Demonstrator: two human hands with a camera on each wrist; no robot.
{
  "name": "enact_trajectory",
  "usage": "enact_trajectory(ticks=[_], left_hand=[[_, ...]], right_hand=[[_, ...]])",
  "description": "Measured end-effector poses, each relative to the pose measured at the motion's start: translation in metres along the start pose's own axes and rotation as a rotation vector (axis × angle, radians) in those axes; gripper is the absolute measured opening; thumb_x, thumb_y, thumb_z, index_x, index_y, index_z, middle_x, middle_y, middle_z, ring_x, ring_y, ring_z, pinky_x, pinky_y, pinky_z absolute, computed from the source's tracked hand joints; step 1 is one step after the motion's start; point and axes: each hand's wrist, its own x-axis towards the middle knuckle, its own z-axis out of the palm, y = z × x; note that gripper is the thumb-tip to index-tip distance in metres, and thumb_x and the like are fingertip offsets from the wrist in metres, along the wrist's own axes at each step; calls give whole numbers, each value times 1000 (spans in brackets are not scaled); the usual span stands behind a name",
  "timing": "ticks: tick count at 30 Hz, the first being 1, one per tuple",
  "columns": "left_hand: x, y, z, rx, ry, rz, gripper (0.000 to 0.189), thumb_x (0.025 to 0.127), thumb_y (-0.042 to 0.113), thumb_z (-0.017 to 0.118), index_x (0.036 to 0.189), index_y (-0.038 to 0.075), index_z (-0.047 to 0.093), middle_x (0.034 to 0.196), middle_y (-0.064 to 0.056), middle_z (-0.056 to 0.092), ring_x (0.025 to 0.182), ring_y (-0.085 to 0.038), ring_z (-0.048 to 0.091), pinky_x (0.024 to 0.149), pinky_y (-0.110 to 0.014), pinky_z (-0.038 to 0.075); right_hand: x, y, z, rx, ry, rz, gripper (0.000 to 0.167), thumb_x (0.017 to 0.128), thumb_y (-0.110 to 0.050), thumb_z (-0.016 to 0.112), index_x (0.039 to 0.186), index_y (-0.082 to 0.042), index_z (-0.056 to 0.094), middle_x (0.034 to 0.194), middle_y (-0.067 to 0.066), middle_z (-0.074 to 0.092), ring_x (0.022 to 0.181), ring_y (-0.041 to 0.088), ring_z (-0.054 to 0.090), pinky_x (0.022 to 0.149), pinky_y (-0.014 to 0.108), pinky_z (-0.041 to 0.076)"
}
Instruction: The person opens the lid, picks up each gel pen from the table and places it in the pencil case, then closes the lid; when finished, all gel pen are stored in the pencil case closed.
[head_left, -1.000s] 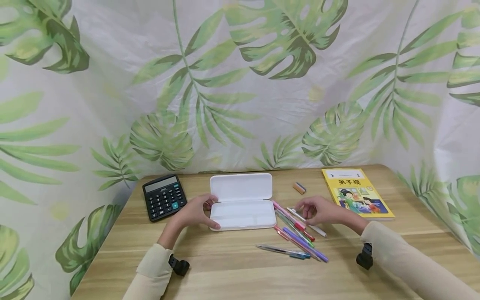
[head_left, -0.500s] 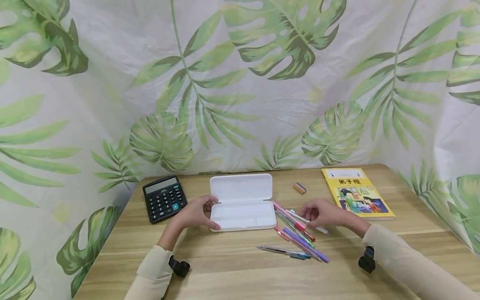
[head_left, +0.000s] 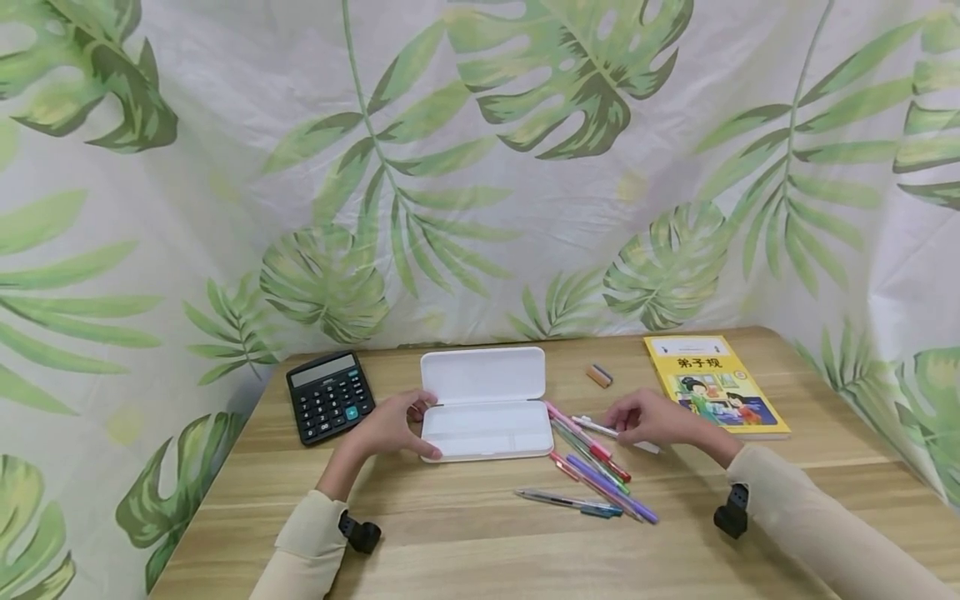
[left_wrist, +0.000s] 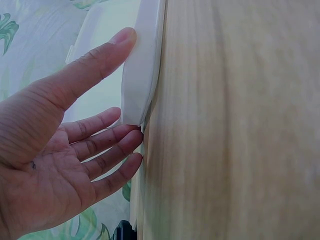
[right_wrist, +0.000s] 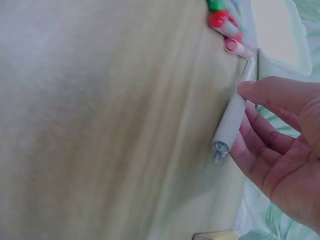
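Black calculator (head_left: 330,400) is set at far L of the wood table (head_left: 450,550), yellow book (head_left: 712,387) at R, small eraser (head_left: 598,377) nr the back. White case (head_left: 487,432) is placed mid-table, lid raised, btwn calculator & pens (head_left: 611,489). Pens are strewn by the case's R end, some overlapped; a clear pen (head_left: 555,500) is laid nearer the front. Straight path from white pen (right_wrist: 230,122) to case is partly crossed by the pink pen (head_left: 577,430).

White pen is pinched btwn thumb & fingers of R hand (head_left: 647,418), narrow grip, just R of the pile; whether its far tip is rested on the table can't be told. L hand (head_left: 390,429) is spread wide at the case's L end, thumb laid on the front corner, fingertips by the end wall.
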Motion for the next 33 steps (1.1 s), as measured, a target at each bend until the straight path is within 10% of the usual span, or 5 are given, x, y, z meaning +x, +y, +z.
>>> enact_trajectory(ticks=[33], left_hand=[[0,-2,1,-10,5,3,84,62,26,99,131,1,59,112,-10,65,105,-26,60,98,-47,51]], right_hand=[[45,-34,-20,81,109,-43,25,91,-15,77,115,-9,77,103,7,77,91,10,69,77,24,57]])
